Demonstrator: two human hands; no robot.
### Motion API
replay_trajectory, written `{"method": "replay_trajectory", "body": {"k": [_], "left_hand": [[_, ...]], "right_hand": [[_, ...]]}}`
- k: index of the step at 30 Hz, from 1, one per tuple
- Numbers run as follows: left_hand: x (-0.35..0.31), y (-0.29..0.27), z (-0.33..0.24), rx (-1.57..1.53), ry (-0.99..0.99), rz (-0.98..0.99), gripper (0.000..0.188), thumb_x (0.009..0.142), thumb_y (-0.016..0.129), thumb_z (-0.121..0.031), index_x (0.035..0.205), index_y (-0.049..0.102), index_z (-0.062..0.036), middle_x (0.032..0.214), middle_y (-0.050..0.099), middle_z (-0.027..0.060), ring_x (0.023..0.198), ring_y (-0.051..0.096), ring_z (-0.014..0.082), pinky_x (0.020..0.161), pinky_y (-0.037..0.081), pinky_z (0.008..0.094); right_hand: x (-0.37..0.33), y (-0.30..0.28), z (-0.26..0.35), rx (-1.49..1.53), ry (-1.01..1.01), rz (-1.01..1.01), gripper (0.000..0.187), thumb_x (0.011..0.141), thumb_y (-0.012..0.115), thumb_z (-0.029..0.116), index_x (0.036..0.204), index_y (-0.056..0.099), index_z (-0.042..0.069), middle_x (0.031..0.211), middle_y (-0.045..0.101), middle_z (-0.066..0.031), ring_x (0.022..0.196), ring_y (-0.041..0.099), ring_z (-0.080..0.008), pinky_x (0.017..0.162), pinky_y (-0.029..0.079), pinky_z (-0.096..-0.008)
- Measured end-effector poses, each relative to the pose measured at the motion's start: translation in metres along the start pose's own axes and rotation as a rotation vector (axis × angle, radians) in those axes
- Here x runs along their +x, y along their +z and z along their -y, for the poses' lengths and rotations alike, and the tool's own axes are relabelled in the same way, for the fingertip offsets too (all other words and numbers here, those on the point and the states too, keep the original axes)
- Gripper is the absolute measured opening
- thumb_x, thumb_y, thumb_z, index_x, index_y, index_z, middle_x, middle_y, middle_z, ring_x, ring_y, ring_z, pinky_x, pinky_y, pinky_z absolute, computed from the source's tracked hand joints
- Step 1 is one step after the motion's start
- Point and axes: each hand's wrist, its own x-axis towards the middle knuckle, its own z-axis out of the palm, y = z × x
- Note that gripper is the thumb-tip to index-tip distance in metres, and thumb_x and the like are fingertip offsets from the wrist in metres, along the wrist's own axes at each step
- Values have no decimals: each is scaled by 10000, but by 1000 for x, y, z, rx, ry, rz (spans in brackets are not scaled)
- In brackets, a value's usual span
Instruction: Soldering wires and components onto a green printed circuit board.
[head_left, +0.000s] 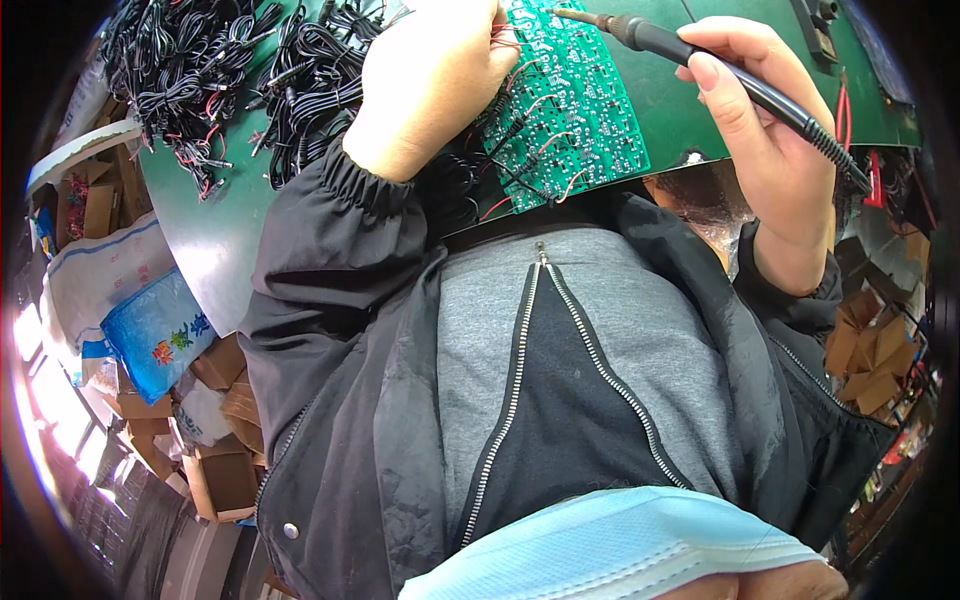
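Note:
A green circuit board [610, 130] full of small parts lies at the table's front edge. Thin red and black wires run from its left side to black cables. My right hand [765, 120] is closed round the dark handle of a soldering iron [690, 55], whose tip points left over the board's far part. Whether the tip touches the board I cannot tell. At the board's far left, my left hand [430, 75] is closed, with thin red wires [507, 36] at its fingertips. The back of that hand and the upper picture edge hide most of its fingers.
Bundles of black cables [170, 75] with bare red ends lie left on the green table [190, 230], and more cables [310, 75] lie beside my left forearm. Cardboard boxes [222, 478] and a blue bag [155, 330] are below left; further boxes [875, 340] stand right.

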Motion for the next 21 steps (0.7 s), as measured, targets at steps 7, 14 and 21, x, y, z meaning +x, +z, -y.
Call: {"method": "replay_trajectory", "body": {"k": [7, 14, 21], "left_hand": [[0, -7, -4, -70, 46, -17, 112, 871, 690, -126, 928, 632, -49, 844, 654, 144, 756, 672, 346, 674, 546, 419], [-1, -5, -4, -34, 118, -13, 101, 870, 688, -136, 885, 630, -54, 853, 635, 123, 760, 663, 333, 670, 541, 405], [1, -3, -4, 8, 108, 6, 107, 857, 697, -138, 863, 630, -54, 830, 634, 123, 743, 661, 328, 664, 542, 402]], "right_hand": [[-12, -6, 6, -52, 76, -34, 266, 1015, 653, 110, 1224, 668, -54, 1026, 732, -95, 881, 633, -92, 759, 479, -212], [-17, 4, 1, 10, 112, -36, 265, 1017, 642, 96, 1229, 669, -59, 1031, 735, -104, 886, 645, -99, 784, 495, -222], [-14, 9, -3, 49, 100, -16, 240, 1015, 636, 72, 1214, 673, -57, 1034, 727, -94, 914, 659, -107, 817, 515, -234]]}}
